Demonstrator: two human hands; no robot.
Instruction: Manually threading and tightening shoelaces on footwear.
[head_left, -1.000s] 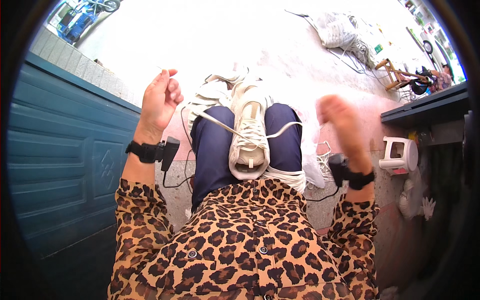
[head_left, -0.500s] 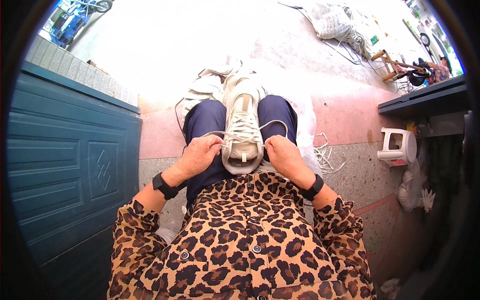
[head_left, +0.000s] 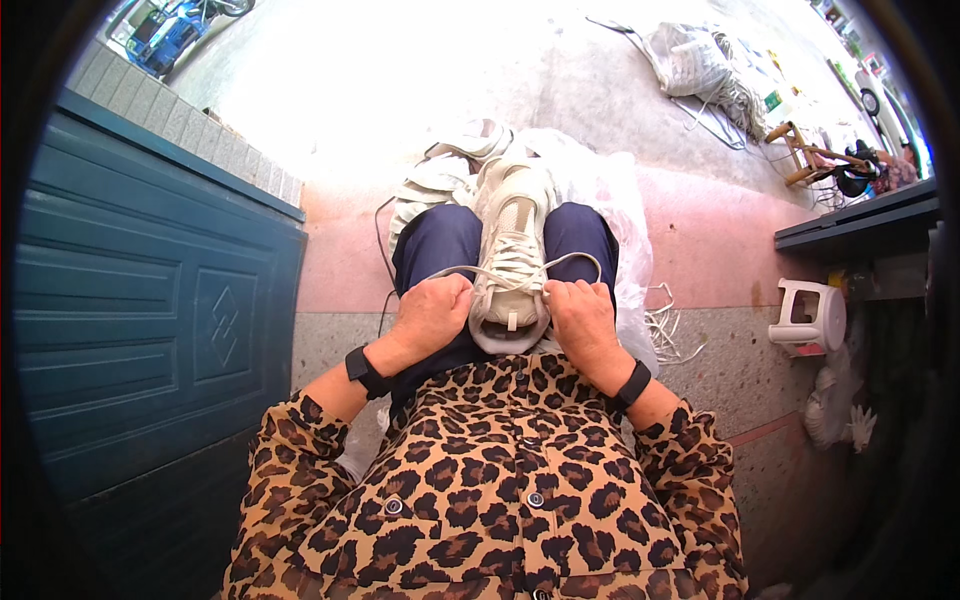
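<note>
The left hand (head_left: 433, 312) is curling closed, gripping one end of the lace (head_left: 590, 258) beside the shoe (head_left: 514, 262), which is resting between the knees (head_left: 436, 245) with its opening facing the torso. The right hand (head_left: 578, 318) is also curling in, seemingly pinching the other end; the exact fingertip hold is hidden. Good handling probably means drawing both ends evenly, without tilting the shoe. Beyond the right hand, a translucent bag (head_left: 630, 265) is spreading out, its contents unclear, with white cords (head_left: 672, 338) lying beside it. Farther off, a bulging bag (head_left: 688, 58) is showing pale cords at its edge.
</note>
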